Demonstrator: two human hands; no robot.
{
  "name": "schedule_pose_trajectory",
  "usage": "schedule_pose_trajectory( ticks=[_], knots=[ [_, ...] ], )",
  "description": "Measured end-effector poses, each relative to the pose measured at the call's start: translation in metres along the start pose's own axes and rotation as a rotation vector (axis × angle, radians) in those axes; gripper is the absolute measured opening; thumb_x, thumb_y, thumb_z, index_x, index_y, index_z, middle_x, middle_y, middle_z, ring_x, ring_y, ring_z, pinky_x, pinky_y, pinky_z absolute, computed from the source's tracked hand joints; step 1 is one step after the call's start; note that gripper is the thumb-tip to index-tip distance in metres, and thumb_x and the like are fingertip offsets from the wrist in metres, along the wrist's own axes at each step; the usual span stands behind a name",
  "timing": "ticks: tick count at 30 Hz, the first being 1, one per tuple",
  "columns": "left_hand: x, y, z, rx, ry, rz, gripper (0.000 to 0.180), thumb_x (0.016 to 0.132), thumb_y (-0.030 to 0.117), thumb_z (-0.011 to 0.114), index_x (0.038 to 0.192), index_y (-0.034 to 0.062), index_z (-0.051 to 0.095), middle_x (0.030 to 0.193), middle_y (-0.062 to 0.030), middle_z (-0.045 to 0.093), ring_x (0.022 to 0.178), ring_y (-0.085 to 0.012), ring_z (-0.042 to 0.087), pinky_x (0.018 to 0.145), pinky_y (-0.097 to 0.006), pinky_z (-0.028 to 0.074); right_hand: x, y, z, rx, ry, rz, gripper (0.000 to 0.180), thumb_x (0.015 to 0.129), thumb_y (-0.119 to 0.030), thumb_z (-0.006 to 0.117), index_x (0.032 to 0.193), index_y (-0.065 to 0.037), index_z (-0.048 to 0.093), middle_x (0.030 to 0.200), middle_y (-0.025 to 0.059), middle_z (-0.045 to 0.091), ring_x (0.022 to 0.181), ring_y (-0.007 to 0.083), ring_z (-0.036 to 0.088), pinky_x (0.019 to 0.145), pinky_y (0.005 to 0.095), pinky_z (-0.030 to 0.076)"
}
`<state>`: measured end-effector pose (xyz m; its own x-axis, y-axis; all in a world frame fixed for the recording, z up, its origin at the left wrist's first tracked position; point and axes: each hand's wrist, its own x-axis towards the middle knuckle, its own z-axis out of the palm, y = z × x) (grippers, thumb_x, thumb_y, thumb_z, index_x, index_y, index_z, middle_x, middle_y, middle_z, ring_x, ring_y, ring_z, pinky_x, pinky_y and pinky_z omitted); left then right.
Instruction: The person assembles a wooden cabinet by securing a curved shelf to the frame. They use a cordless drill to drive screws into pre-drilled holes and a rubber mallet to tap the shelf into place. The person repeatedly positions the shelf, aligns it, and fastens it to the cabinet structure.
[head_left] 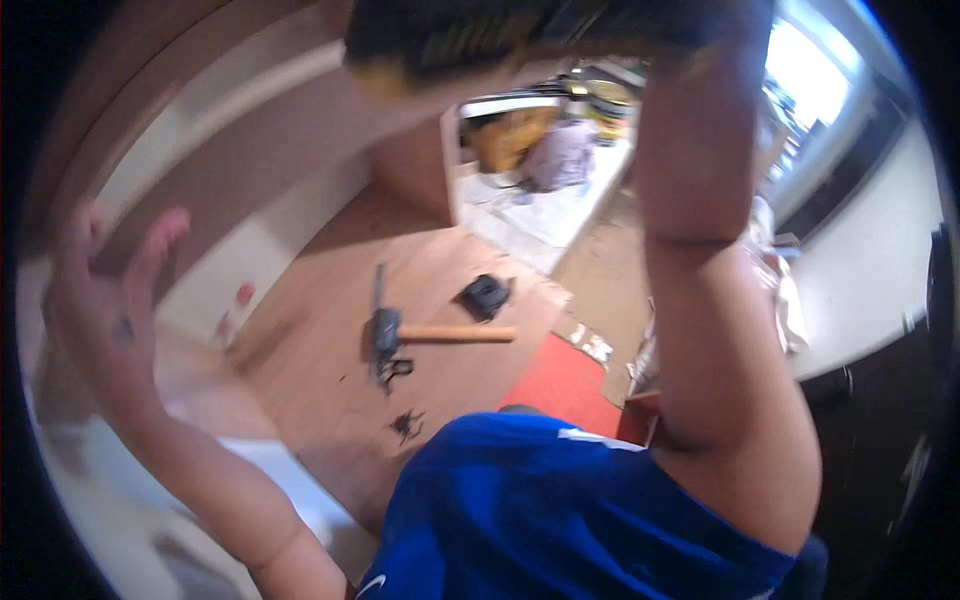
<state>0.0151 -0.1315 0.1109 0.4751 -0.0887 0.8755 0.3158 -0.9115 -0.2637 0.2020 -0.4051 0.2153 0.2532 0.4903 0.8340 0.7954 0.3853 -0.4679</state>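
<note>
My left hand (105,290) is raised at the left with its fingers spread. It holds nothing and lies close to a pale brown panel (260,150); whether it touches the panel I cannot tell. My right arm reaches straight up on the right. At the top edge my right hand (735,25) meets a blurred black and yellow power tool (500,35) and grips it overhead. The fingers are mostly cut off by the frame. My blue shirt (560,510) fills the lower middle.
Below on the wooden floor (330,390) lie a hammer (430,335) with a wooden handle, a small black object (485,296) and several dark screws (405,425). A red mat (560,385) lies by my body. A cluttered white sheet (540,210) lies beyond.
</note>
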Motion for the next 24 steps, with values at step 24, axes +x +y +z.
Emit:
schedule_pose_trajectory(
  ticks=[24],
  knots=[
    [-0.320, 0.260, 0.060, 0.020, -0.775, -0.790, 0.055, 0.068, 0.054, 0.089, 0.085, 0.0086, 0.064, 0.087, -0.0102, 0.068, 0.082, -0.0328, 0.065, 0.076, -0.045, 0.045, -0.299, 0.274, -0.123, 0.316, -0.044, 0.961, 0.056, 0.104, -0.045, 0.060, 0.128, 0.005, 0.060, 0.109, 0.0213, 0.074, 0.063, 0.0165, 0.062, 0.055, 0.0290, 0.051]
  ],
)
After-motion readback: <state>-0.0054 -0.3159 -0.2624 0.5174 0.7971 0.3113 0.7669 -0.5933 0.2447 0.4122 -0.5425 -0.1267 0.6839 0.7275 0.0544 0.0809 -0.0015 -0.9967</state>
